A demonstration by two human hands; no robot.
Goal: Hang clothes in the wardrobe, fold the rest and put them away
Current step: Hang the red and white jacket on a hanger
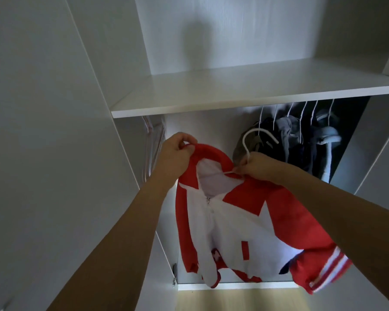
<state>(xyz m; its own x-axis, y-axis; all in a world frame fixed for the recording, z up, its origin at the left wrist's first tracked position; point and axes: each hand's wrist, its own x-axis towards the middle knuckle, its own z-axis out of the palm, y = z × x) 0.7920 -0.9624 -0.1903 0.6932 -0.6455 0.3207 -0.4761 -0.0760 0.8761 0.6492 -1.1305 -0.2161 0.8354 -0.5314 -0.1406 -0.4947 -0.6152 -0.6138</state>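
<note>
Your left hand (177, 151) pinches the red collar of the jacket (234, 221) at frame center, while your right hand (258, 166) pinches the white hanger (254, 140) at its neck. The jacket hangs below both grips; the shelf (245, 95) edge sits just above, hung clothes (301, 140) crowd the upper right, and open room lies behind the jacket.

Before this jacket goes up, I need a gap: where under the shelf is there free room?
Free: the stretch between the empty hangers at the left wall and the dark hung clothes, behind the jacket. Also bare: the shelf above. Crowded: the right side, hangers packed close.

A white wardrobe shelf (245, 90) spans the opening, above dark clothes (301, 140) on hangers.
</note>
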